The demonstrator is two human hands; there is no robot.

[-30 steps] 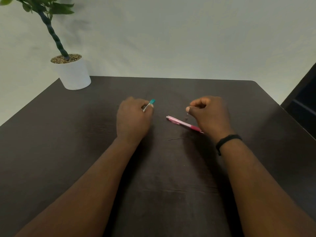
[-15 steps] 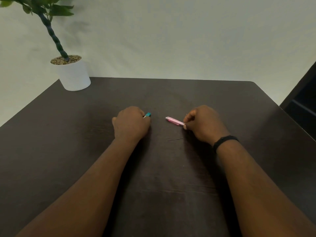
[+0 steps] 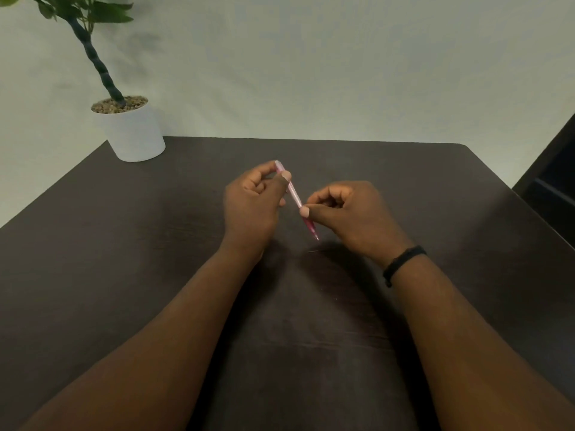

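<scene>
table (image 3: 124, 275): dark wood-grain top. Both forearms come in over the near edge and the work sits mid-table.
band (image 3: 403, 261): black, on the right wrist. No part in the job.
rod (image 3: 313, 251): hair-thin and flat on the table, just under the pen tip and apart from both hands. Could be a refill lead or a wire; too fine to tell. Probably parked there to stay in reach.
pen (image 3: 294, 194): pink and slim, held clear of the table between the hands. It is tilted, tip down and toward the person, back end up and away. The tip hangs just above the rod and looks clear of it.
right hand (image 3: 351, 219): thumb and forefinger pinch the barrel low, just above the darker grip section; the other fingers are curled in. Reads as the steadying hold.
left hand (image 3: 252, 209): thumb and forefinger pinch the pen's back end; the other fingers are loosely curled. Cannot tell if anything else is in the palm.
why two hands: one fixes the barrel while the other works the back end. My guess is an end piece being pulled or fitted. No cap shows on the back end.
pot (image 3: 133, 135): white and round, at the far left corner of the table, well apart from the hands.
pot contents: gravel (image 3: 119, 104) up to the rim, with one twisted green stem (image 3: 93, 57) rising from it. Leaves are cut off by the top of the view.
furniture (image 3: 553, 181): dark, beside the table's right edge, cropped.
</scene>
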